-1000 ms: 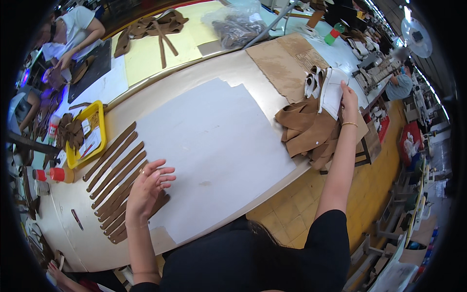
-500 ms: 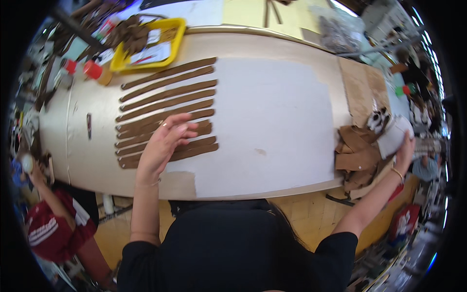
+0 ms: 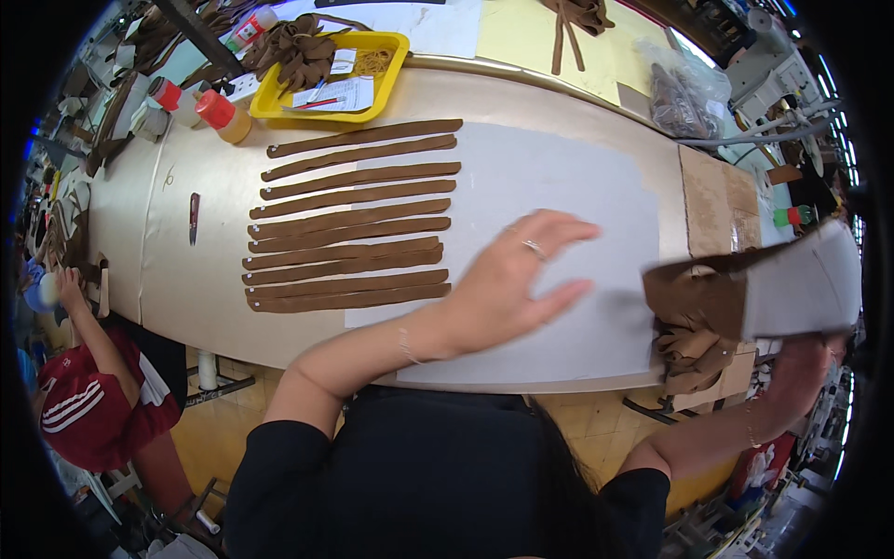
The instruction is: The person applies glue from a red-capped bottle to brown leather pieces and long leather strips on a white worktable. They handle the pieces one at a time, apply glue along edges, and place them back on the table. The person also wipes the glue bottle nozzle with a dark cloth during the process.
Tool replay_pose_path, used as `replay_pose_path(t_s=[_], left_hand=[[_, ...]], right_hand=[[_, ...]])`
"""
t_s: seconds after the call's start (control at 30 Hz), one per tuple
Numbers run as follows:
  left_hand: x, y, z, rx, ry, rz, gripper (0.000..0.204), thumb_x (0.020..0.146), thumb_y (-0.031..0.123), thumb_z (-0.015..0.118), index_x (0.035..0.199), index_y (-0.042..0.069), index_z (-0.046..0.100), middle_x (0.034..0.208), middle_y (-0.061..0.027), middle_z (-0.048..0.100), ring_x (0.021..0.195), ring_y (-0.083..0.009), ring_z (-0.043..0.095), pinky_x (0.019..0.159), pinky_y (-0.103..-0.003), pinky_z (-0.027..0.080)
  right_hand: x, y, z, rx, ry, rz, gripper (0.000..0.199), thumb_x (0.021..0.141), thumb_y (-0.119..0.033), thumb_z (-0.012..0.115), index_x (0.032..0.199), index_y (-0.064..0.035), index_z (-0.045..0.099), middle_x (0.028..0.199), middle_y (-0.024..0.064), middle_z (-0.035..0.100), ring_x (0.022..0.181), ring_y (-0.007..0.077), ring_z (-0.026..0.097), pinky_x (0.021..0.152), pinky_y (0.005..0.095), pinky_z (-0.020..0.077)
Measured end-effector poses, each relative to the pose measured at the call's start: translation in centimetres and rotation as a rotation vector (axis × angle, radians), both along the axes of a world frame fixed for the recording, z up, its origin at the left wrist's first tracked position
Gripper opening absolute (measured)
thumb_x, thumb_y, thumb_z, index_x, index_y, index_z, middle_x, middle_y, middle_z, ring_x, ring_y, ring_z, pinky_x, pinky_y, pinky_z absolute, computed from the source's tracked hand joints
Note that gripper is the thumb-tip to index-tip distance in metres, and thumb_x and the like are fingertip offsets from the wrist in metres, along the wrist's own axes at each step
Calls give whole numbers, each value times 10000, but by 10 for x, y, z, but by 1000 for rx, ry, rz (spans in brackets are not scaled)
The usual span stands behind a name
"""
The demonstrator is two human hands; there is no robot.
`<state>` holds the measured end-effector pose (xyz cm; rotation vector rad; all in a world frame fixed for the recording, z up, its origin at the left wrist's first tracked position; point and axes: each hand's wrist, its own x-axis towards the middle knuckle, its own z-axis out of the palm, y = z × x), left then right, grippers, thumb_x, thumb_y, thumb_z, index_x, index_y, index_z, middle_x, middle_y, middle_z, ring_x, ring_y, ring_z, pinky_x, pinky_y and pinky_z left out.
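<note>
right hand pinching the brown-and-white piece by its near edge: support the free end left of the grip with the spread left hand.

The table has a pale, smooth top, crossed by a seam near its left end. A light grey sheet lies flat across the middle and right of the top. Brown strips lie side by side in a column, left ends on the bare top, right ends over the sheet's left part. Beyond them, a yellow tray sits at the far edge. Two jars, one orange-lidded, one red-lidded, stand left of the tray. A slim tool and a thin loop lie left of the strips. Cardboard covers the right end.
</note>
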<state>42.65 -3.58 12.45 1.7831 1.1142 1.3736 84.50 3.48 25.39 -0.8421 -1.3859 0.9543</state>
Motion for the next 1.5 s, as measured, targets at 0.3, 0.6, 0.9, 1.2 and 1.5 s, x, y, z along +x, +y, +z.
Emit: replay_pose_path(t_s=[0.3,0.6,0.9,1.2,1.5], left_hand=[[92,71,41,670,22,335,834,678,125,726,1432,147,372,1424,-208,303,1254,-424,361,1039,-527,297],[31,89,36,462,-5,389,482,643,-62,619,1111,54,593,1028,-133,568,917,-328,581,791,-402,490],[52,37,63,-496,-482,-424,242,853,88,695,1061,-24,644,886,8,646,816,-28,552,721,-183,461],[14,64,70,-693,-259,-637,328,851,322,715,696,52,611,604,79,517,541,6,400,472,-192,319],[10,79,76,-677,-637,-599,308,878,331,649,877,23,641,748,-10,636,631,-56,584,580,-195,477]], right_hand=[[-208,-44,-9,244,-820,-85,933,894,-713,277,1387,75,346,1403,228,375,1324,326,342,1088,398,239],[-191,-9,-51,851,-584,-557,458,804,52,662,1192,-8,426,1194,176,496,1002,265,563,904,362,444],[-164,-1,-34,557,-830,-1218,201,738,-10,739,915,-96,700,1033,67,538,880,207,539,757,291,450],[-114,4,-98,-256,-381,-244,139,790,-4,713,920,-2,663,779,-7,659,720,45,575,668,205,471],[-101,1,-164,-690,127,375,118,960,-181,562,999,-73,538,888,-53,577,800,11,497,716,168,434]])
